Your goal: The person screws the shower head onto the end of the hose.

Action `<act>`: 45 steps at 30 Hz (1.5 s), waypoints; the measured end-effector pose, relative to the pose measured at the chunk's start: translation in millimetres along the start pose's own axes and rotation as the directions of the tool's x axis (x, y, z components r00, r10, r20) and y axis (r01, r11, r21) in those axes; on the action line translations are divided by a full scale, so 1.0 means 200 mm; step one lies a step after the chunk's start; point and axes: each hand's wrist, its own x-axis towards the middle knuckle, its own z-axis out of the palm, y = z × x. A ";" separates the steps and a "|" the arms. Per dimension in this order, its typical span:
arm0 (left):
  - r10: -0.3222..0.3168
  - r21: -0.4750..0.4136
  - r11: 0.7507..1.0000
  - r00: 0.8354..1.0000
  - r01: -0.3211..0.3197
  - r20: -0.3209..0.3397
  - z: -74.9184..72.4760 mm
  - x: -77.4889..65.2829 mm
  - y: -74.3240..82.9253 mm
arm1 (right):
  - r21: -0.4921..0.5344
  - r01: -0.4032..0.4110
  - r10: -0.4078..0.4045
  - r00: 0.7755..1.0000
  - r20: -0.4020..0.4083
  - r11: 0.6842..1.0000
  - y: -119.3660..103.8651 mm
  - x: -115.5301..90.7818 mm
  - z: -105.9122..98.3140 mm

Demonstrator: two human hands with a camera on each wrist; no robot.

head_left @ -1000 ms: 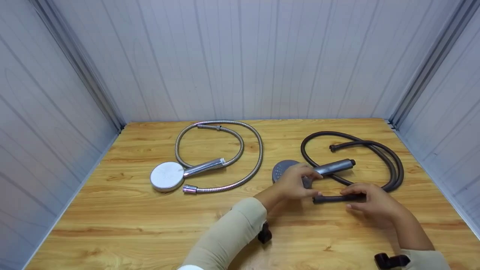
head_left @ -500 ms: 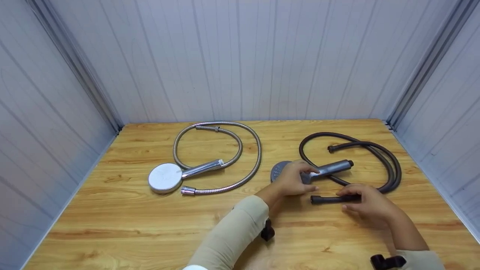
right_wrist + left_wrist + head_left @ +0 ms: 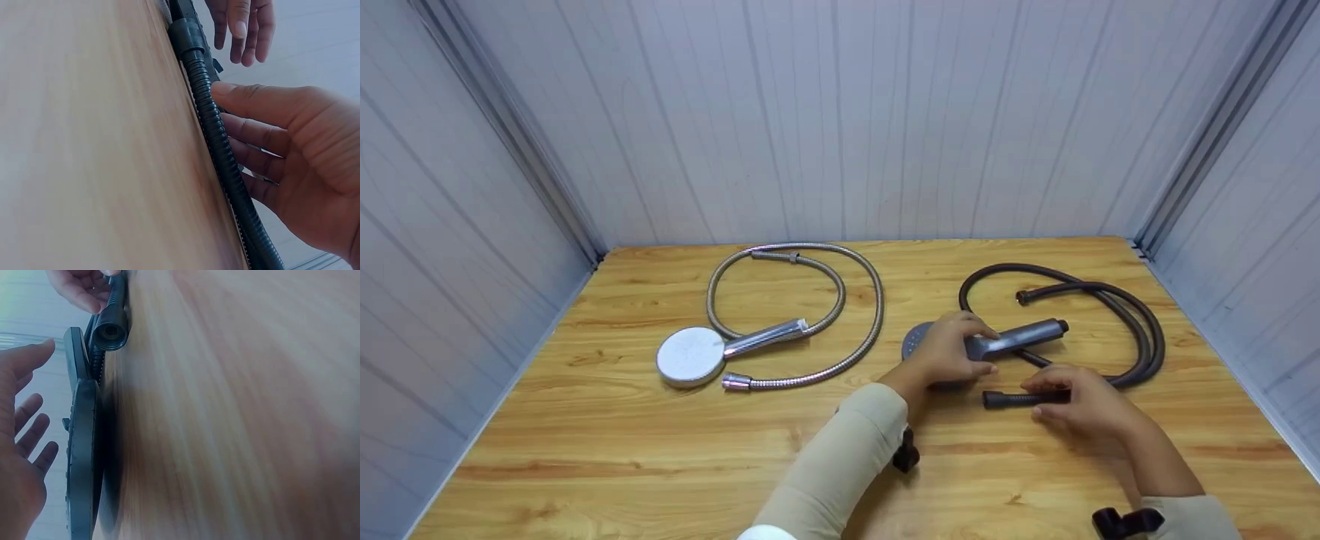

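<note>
A dark grey hand shower (image 3: 1020, 337) lies on the wooden table with its handle pointing right. Over its round head hovers my left hand (image 3: 949, 349); the left wrist view shows the loosely spread fingers (image 3: 31, 410) apart from the shower head (image 3: 83, 455). A black shower hose (image 3: 1012, 400) lies in loops around the handle, its near connector (image 3: 111, 331) facing left. My right hand (image 3: 1087, 401) is at the hose just behind this connector. In the right wrist view its thumb (image 3: 242, 98) is at the hose's edge and its fairly straight fingers reach behind the hose (image 3: 216, 135).
To the left lies a chrome hand shower with a white face (image 3: 690, 356). A looped silver hose (image 3: 877, 300) lies around its handle. White panel walls (image 3: 840, 120) enclose the table (image 3: 660, 457) at the back and sides.
My right hand has shifted slightly left along the black hose, toward its connector. The left hand stays over the shower head with its fingers slightly shifted. The hand showers and hoses have hardly moved.
</note>
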 end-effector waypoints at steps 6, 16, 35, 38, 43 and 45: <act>-0.038 0.047 0.998 0.998 0.036 0.041 0.01 0.02 0.01 | 0.004 -0.009 0.009 1.000 0.019 1.000 0.00 0.01 0.01; -0.121 0.267 0.960 0.986 0.087 0.112 0.02 0.03 0.00 | -0.048 0.049 -0.050 0.999 0.000 0.998 0.00 0.02 0.04; -0.202 0.430 0.893 0.972 0.133 0.119 0.02 0.04 -0.01 | -0.048 0.095 -0.093 0.994 0.048 0.994 -0.03 0.06 0.06; -0.208 0.442 0.888 0.970 0.131 0.129 0.01 0.03 -0.01 | -0.067 0.092 -0.089 0.995 0.051 0.993 -0.03 0.06 0.07; -0.247 0.451 0.880 0.955 0.150 0.164 0.00 0.03 -0.02 | -0.078 0.087 -0.081 0.994 0.072 0.993 -0.04 0.06 0.08; -0.257 0.453 0.878 0.950 0.154 0.175 -0.01 0.03 -0.02 | -0.077 0.083 -0.077 0.994 0.078 0.994 -0.04 0.06 0.08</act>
